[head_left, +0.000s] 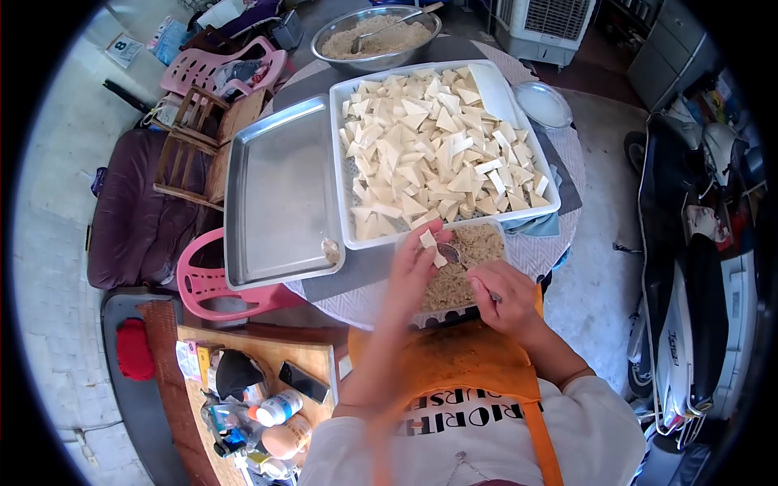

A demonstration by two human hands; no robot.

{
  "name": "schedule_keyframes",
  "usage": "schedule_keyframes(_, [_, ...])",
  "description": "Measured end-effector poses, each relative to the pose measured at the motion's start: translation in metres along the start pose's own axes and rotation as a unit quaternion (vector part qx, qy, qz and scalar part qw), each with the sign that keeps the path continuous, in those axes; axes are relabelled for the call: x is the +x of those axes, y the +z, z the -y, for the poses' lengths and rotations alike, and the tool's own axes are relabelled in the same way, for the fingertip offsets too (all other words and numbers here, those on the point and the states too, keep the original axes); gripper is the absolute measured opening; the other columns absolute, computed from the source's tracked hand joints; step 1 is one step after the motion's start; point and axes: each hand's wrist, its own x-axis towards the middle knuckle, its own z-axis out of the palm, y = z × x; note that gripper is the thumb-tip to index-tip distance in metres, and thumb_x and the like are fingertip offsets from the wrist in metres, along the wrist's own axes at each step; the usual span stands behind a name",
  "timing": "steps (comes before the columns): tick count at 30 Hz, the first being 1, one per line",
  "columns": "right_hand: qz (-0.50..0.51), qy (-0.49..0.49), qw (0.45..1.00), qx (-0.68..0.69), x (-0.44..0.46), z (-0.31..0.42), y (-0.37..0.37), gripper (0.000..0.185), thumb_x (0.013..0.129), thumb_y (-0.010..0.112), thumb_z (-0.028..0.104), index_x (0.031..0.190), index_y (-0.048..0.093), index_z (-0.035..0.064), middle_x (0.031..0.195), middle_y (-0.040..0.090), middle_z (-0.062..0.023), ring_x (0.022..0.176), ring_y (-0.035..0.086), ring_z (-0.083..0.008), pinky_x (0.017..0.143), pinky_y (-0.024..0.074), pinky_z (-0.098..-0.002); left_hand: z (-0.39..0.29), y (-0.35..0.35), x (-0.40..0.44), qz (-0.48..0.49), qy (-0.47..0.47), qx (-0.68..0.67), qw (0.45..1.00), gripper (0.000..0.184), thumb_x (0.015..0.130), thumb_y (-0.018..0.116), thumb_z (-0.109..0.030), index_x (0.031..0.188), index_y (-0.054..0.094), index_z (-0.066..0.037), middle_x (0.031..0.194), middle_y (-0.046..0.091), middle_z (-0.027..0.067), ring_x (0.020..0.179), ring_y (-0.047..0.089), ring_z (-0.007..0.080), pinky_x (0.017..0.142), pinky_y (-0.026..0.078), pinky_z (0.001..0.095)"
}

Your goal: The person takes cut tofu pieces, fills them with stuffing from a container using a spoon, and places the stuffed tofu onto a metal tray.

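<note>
While the left hand [415, 255] extends forward, pinching a small white block [428, 240] (over the near, rectangular white tub [506, 241] of brown crumbs [474, 243]), the inward-bent right hand [504, 296] grips a silvery metal spoon [449, 253].

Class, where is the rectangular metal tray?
In the head view, the metal tray lies left of centre, directly beside the white tray of pale triangles.

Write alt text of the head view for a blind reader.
The left hand holds a pale piece and the right hand a spoon, over a tub of crumbly mixture. Beyond it stands a white tray heaped with pale wedges, with a metal tray to its left.
</note>
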Motion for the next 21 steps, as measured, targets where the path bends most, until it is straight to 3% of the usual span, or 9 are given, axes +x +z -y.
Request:
schedule_keyframes(7, [0.002, -0.002, 1.0, -0.008, -0.005, 0.001, 0.0, 0.019, 0.074, 0.064, -0.004, 0.092, 0.058, -0.0011, 0.08, 0.061, -0.0116, 0.064, 0.06, -0.026, 0.055, 0.0489, -0.0321, 0.0, 0.003, -0.002, 0.001, 0.033, 0.067, 0.997, 0.046, 0.092, 0.041, -0.002, 0.136, 0.039, -0.01, 0.116, 0.058, 0.0067, 0.096, 0.056, 0.009, 0.076, 0.044, 0.0188])
schedule_keyframes(10, [0.001, -0.002, 1.0, -0.013, -0.006, 0.001, 0.001, 0.019, 0.074, 0.064, -0.004, 0.091, 0.058, -0.0009, 0.08, 0.061, -0.0119, 0.064, 0.06, -0.0265, 0.055, 0.0491, -0.0325, -0.005, 0.007, -0.004, 0.007, 0.054, 0.174, 0.983, 0.046, 0.091, 0.04, -0.002, 0.136, 0.042, -0.012, 0.114, 0.058, 0.0049, 0.094, 0.054, 0.0051, 0.071, 0.042, 0.0156])
schedule_keyframes(17, [0.017, -0.035, 0.999, -0.028, -0.012, -0.003, 0.014, 0.014, 0.076, 0.061, -0.003, 0.09, 0.059, -0.0014, 0.077, 0.062, -0.0118, 0.063, 0.06, -0.0263, 0.056, 0.0487, -0.0315, 0.014, 0.016, -0.002, 0.035, 0.057, 0.092, 0.993, 0.043, 0.091, 0.039, 0.0, 0.134, 0.044, -0.008, 0.117, 0.057, 0.0064, 0.098, 0.055, 0.0103, 0.085, 0.045, 0.0226])
schedule_keyframes(21, [-0.038, 0.087, 0.995, 0.037, -0.019, -0.023, 0.006, 0.005, 0.082, 0.056, 0.001, 0.085, 0.06, -0.0013, 0.074, 0.061, -0.0118, 0.061, 0.059, -0.0245, 0.055, 0.0471, -0.0298, 0.013, 0.005, -0.001, -0.011, 0.02, 0.022, 0.999, 0.042, 0.091, 0.041, 0.001, 0.132, 0.045, -0.005, 0.117, 0.056, 0.0073, 0.101, 0.056, 0.0145, 0.089, 0.044, 0.0255])
